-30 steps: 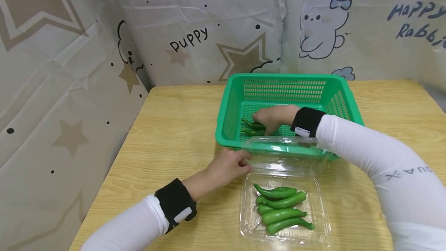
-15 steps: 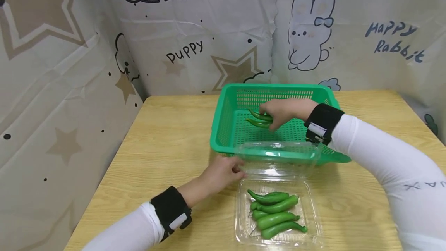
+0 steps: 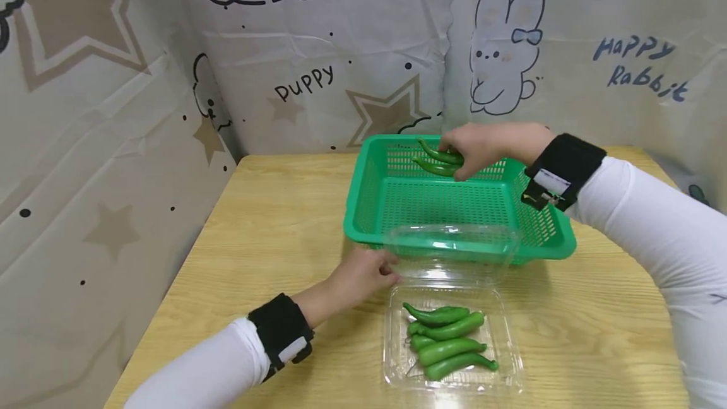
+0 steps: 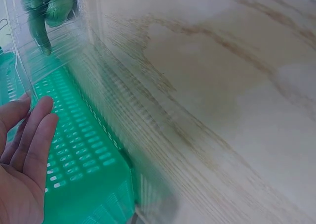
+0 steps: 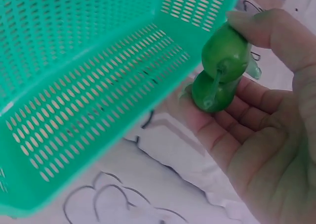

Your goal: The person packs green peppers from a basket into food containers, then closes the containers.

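Note:
My right hand grips two green chili peppers above the far part of the green plastic basket. In the right wrist view, the thumb and fingers close round both peppers, stem ends toward the camera. My left hand pinches the side edge of the raised lid of a clear plastic clamshell box; the left wrist view shows thumb and fingertips at that edge. Several green chili peppers lie side by side in the box's bottom tray.
The basket stands at the back of the wooden table, behind the clamshell box, and its near rim shows through the lid. A printed cloth hangs along the back and left of the table.
My right hand has lifted the two peppers from the basket floor, up and toward the back right. The left hand stays at the lid edge. The head view has shifted a little.

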Tool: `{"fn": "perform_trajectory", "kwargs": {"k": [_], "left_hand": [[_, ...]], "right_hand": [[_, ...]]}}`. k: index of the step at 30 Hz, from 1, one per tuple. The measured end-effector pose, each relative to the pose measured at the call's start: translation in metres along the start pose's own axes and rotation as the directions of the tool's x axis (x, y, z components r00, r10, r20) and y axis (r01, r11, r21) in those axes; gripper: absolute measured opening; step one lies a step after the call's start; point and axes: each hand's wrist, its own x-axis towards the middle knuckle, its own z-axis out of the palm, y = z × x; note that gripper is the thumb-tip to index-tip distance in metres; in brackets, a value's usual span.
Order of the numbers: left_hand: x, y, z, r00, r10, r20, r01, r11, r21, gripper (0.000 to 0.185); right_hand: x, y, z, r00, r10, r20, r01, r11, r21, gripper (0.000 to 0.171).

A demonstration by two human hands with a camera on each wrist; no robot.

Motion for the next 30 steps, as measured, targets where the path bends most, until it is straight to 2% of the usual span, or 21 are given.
{"fn": "perform_trajectory", "kwargs": {"k": [3,12,18,23,30], "left_hand": [[0.003,0.001,0.002,1.000,0.000,0.006,0.000,1.000,-0.018,0.026],[0.008,0.000,0.004,0.997,-0.053,0.051,0.056,0.997,-0.054,0.028],[0.014,0.000,0.003,0.999,-0.036,0.030,0.037,0.999,-0.018,0.029],[0.013,-0.002,0.003,1.000,-0.006,0.007,0.006,0.999,-0.037,0.030],[0.004,-0.003,0.005,1.000,-0.007,0.004,0.007,1.000,-0.023,0.030]], "right_hand": [[-0.010,-0.004,-0.008,1.000,0.004,0.003,-0.004,1.000,-0.005,0.048],[-0.040,-0.032,-0.032,0.999,-0.014,0.039,0.015,1.000,-0.022,0.049],[-0.058,-0.054,-0.038,0.994,-0.103,0.028,0.102,0.994,0.038,0.048],[-0.073,-0.076,-0.030,0.982,-0.186,0.044,0.182,0.980,0.081,0.044],[-0.084,-0.102,0.004,0.963,-0.264,0.058,0.261,0.964,0.054,0.045]]}}
